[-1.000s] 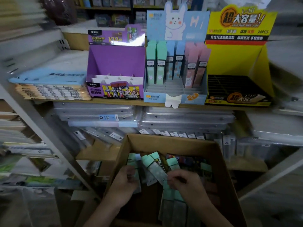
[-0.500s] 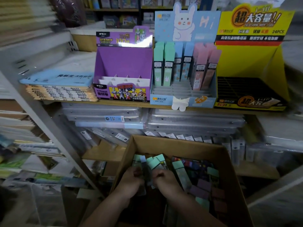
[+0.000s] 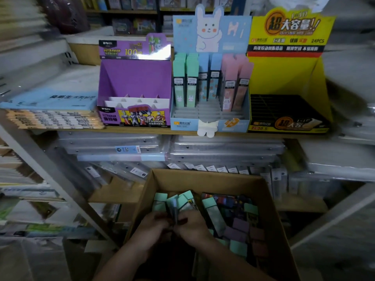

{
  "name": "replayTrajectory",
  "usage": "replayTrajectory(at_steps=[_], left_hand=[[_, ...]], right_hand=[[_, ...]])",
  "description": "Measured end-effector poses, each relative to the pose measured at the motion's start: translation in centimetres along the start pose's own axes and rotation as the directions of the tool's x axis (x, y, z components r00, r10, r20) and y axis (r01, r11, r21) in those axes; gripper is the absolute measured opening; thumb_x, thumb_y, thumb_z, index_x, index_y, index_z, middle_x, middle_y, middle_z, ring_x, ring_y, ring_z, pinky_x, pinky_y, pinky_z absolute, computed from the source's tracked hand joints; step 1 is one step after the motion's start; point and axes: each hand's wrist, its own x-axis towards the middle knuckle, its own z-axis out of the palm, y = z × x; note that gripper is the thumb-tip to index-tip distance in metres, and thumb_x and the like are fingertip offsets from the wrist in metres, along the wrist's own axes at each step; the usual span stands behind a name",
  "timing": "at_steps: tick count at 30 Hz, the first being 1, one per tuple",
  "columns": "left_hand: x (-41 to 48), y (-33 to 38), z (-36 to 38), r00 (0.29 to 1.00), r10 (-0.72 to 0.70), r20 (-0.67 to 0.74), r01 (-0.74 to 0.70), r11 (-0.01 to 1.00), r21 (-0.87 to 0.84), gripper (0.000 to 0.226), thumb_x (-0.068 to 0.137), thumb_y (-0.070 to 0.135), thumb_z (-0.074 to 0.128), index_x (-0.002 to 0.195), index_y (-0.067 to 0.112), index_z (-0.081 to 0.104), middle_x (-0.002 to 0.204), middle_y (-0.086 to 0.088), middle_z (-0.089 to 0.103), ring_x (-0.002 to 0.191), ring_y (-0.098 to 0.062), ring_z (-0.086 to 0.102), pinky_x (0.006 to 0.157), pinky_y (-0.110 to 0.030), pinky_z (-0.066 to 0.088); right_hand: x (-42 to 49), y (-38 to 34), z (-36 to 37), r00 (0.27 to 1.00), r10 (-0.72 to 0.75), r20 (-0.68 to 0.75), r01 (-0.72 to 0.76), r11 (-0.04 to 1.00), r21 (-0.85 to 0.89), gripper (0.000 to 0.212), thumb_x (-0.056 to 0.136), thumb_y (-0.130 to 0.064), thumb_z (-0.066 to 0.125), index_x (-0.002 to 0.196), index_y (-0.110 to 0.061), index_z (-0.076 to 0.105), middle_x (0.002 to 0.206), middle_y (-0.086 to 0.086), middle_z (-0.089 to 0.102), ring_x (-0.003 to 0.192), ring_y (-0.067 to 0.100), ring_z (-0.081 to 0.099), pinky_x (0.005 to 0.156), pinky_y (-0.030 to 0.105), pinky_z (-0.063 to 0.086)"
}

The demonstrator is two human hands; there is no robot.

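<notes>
Top wooden shelf board [image 3: 142,129] carries a row: a stack of paper pads with a light blue cover [image 3: 52,110] at the left, then a purple cardboard display box [image 3: 135,86], a light blue bunny display box [image 3: 211,112] and a yellow cardboard display box [image 3: 288,78], packed side by side. Lower down in front, an open brown cardboard box [image 3: 203,179] holds slim mint-green packs [image 3: 215,216].

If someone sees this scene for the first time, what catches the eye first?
First the bright yellow display box at the right end of the shelf, then the blue rabbit display beside it. Below, the left hand and right hand grip mint packs inside a cardboard box.
</notes>
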Motion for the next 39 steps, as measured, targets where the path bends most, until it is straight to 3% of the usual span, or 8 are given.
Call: replayTrajectory(at_steps=[3, 7, 12, 19, 24, 31, 35, 39], left_hand=[[-0.2, 0.3, 0.7, 0.997, 0.047, -0.055, -0.047, 0.999, 0.009, 0.018, 0.095, -0.001, 0.061, 0.088, 0.003, 0.076, 0.077, -0.022, 0.072, 0.066, -0.025, 0.067, 0.060, -0.028, 0.049], [-1.0, 0.8, 1.7, 0.992, 0.110, -0.053, -0.109, 0.994, 0.023, 0.014, 0.100, 0.020, 0.063, 0.100, 0.013, 0.075, 0.091, -0.009, 0.080, 0.080, -0.019, 0.077, 0.065, -0.026, 0.057], [-1.5, 0.7, 2.7, 0.987, 0.160, -0.033, -0.159, 0.987, 0.032, 0.022, 0.100, 0.012, 0.062, 0.091, 0.019, 0.081, 0.093, -0.007, 0.080, 0.089, -0.023, 0.077, 0.081, -0.041, 0.059], [-1.7, 0.0, 1.0, 0.980, 0.187, 0.064, -0.195, 0.966, 0.168, 0.018, 0.100, 0.012, 0.061, 0.092, 0.017, 0.077, 0.082, -0.009, 0.075, 0.077, -0.024, 0.071, 0.069, -0.039, 0.051], [-2.2, -0.3, 0.0, 0.987, 0.117, 0.108, -0.141, 0.958, 0.249, 0.015, 0.098, 0.002, 0.061, 0.096, 0.012, 0.073, 0.082, -0.010, 0.076, 0.080, -0.029, 0.072, 0.079, -0.047, 0.055], [-3.2, -0.1, -1.0, 0.994, 0.108, -0.025, -0.094, 0.937, 0.336, 0.021, 0.102, 0.003, 0.051, 0.103, 0.016, 0.067, 0.102, -0.011, 0.073, 0.093, -0.021, 0.070, 0.071, -0.023, 0.053], [-2.9, -0.4, -1.3, 0.995, 0.098, -0.035, -0.067, 0.865, 0.497, 0.020, 0.106, 0.016, 0.049, 0.102, 0.028, 0.064, 0.107, 0.003, 0.061, 0.095, -0.012, 0.056, 0.071, -0.026, 0.042], [-2.4, -0.5, -1.3, 0.998, 0.053, -0.037, -0.024, 0.838, 0.545, 0.023, 0.106, 0.016, 0.045, 0.099, 0.028, 0.064, 0.105, 0.007, 0.057, 0.093, -0.010, 0.054, 0.067, -0.026, 0.039]], right_hand=[[-0.6, -0.6, -1.0, 1.000, 0.012, -0.018, -0.011, 0.997, 0.078, 0.014, 0.068, 0.003, 0.069, 0.064, -0.010, 0.073, 0.070, 0.005, 0.069, 0.067, 0.018, 0.063, 0.061, 0.027, 0.045], [-2.6, -1.5, -3.0, 0.995, -0.079, 0.068, 0.065, 0.979, 0.194, 0.024, 0.070, 0.009, 0.068, 0.077, -0.013, 0.075, 0.068, -0.011, 0.067, 0.065, 0.002, 0.062, 0.057, 0.015, 0.045], [-5.4, -0.7, -5.3, 0.999, -0.036, -0.005, 0.036, 0.968, 0.249, 0.025, 0.086, 0.005, 0.069, 0.111, 0.001, 0.067, 0.105, 0.018, 0.072, 0.086, 0.022, 0.071, 0.071, 0.032, 0.060], [-8.2, 5.1, -12.1, 0.970, 0.112, -0.214, -0.133, 0.987, -0.088, 0.027, 0.089, -0.010, 0.069, 0.108, -0.028, 0.064, 0.101, -0.004, 0.068, 0.091, 0.013, 0.067, 0.080, 0.033, 0.060], [-9.6, 7.5, -12.2, 0.981, 0.111, -0.158, -0.158, 0.931, -0.330, 0.037, 0.084, -0.015, 0.069, 0.103, -0.041, 0.051, 0.104, -0.015, 0.057, 0.090, -0.003, 0.057, 0.068, 0.007, 0.045], [-10.1, 7.3, -11.0, 0.988, 0.083, -0.129, -0.131, 0.894, -0.429, 0.062, 0.078, -0.032, 0.081, 0.126, -0.027, 0.042, 0.125, -0.005, 0.037, 0.116, 0.014, 0.045, 0.099, 0.023, 0.040], [-9.4, 6.6, -9.9, 0.983, 0.142, -0.120, -0.182, 0.864, -0.470, 0.101, 0.062, -0.046, 0.090, 0.140, -0.030, 0.027, 0.137, 0.000, 0.030, 0.131, 0.028, 0.038, 0.108, 0.041, 0.043], [-8.5, 6.1, -8.6, 0.986, 0.108, -0.124, -0.160, 0.792, -0.589, 0.127, 0.055, -0.053, 0.091, 0.150, -0.027, 0.011, 0.146, 0.003, 0.023, 0.135, 0.031, 0.036, 0.104, 0.041, 0.044]])
